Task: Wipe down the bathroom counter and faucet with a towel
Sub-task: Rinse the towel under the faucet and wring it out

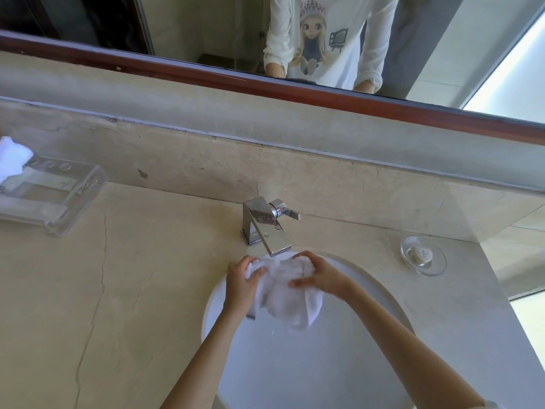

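Hands work over the white sink (339, 364): the left hand (240, 283) and right hand (320, 273) each have their grip clamped on a bunched white towel (284, 299), held just below the chrome faucet (265, 222) spout. Beige counter (132, 276) surrounds the basin. A clear soap dish (423, 255) sits to the right, a clear tissue box (50, 193) far left.

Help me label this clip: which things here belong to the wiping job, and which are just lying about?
Part of the job:
towel, held in left hand and right hand
faucet
counter

Just lying about:
clear tissue box
glass soap dish
sink
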A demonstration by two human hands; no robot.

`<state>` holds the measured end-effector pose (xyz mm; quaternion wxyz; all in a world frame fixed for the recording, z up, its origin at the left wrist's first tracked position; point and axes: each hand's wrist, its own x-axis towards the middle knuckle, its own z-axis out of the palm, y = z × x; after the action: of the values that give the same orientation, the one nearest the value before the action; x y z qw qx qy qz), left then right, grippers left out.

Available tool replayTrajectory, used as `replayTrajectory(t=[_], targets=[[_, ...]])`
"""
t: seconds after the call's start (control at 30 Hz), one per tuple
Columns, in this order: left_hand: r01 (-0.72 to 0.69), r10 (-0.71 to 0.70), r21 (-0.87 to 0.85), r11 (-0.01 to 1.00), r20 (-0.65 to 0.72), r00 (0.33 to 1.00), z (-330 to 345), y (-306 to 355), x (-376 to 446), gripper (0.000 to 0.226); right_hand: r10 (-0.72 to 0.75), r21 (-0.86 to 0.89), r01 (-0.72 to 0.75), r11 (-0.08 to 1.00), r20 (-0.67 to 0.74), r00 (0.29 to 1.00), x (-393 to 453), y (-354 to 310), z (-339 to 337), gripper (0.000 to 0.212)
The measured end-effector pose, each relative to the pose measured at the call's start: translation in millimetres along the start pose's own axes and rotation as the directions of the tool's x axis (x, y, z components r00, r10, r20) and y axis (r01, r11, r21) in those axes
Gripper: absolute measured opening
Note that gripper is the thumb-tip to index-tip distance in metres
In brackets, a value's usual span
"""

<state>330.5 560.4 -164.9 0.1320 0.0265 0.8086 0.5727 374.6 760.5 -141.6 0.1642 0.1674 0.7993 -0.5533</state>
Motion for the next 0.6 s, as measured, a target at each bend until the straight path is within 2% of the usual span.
replayTrajectory(t=[0.07, 0.1, 0.17, 0.23, 0.3, 0.4, 0.5, 0.57, 0.6], targets=[[0.047, -0.045, -0.064, 0.997, 0.038, 0.998, 4.1, 6.8, 4.6, 0.026, -0.012, -0.217, -0.004, 0.976, -0.070, 0.997, 1.4, 1.1, -2.6, 0.034], [0.102, -0.089, -0.149, 0.984, 0.095, 0.992, 7.1, 12.4, 4.8, 0.027, 0.000, -0.221, -0.026, 0.975, -0.116, 0.993, 1.3, 1.6, -4.2, 0.025], [0.334, -0.269, -0.327, 0.884, 0.231, 0.935, 16.0, 22.0, 4.5, 0.020, 0.048, -0.128, -0.070, 0.989, -0.171, 0.984, -0.6, 3.2, -7.3, 0.024], [0.475, -0.409, -0.391, 0.789, 0.244, 0.879, 28.4, 25.3, 7.1, 0.007, 0.064, -0.014, -0.069, 0.998, -0.215, 0.974, -4.9, -0.7, -4.4, 0.033], [0.512, -0.468, -0.415, 0.752, 0.210, 0.858, 38.0, 29.5, 9.6, 0.009, 0.062, -0.001, -0.065, 0.998, -0.286, 0.956, -7.2, -11.4, 7.9, 0.037], [0.547, -0.534, -0.442, 0.711, 0.166, 0.829, 46.7, 30.7, 13.4, 0.018, -0.011, -0.098, -0.026, 0.995, -0.362, 0.932, -8.4, -30.8, 32.7, 0.042], [0.616, -0.576, -0.583, 0.530, 0.285, 0.766, 45.7, 32.2, 13.5, 0.038, -0.048, -0.212, -0.031, 0.977, -0.358, 0.933, -2.5, -48.9, 50.8, 0.028], [0.646, -0.550, -0.645, 0.408, 0.390, 0.738, 41.8, 30.8, 13.9, 0.057, 0.013, -0.273, -0.122, 0.954, -0.370, 0.929, 3.4, -58.7, 57.4, 0.019], [0.646, -0.523, -0.664, 0.378, 0.423, 0.740, 38.8, 32.4, 11.8, 0.057, 0.037, -0.294, -0.147, 0.944, -0.350, 0.936, 6.6, -60.7, 59.0, 0.018]])
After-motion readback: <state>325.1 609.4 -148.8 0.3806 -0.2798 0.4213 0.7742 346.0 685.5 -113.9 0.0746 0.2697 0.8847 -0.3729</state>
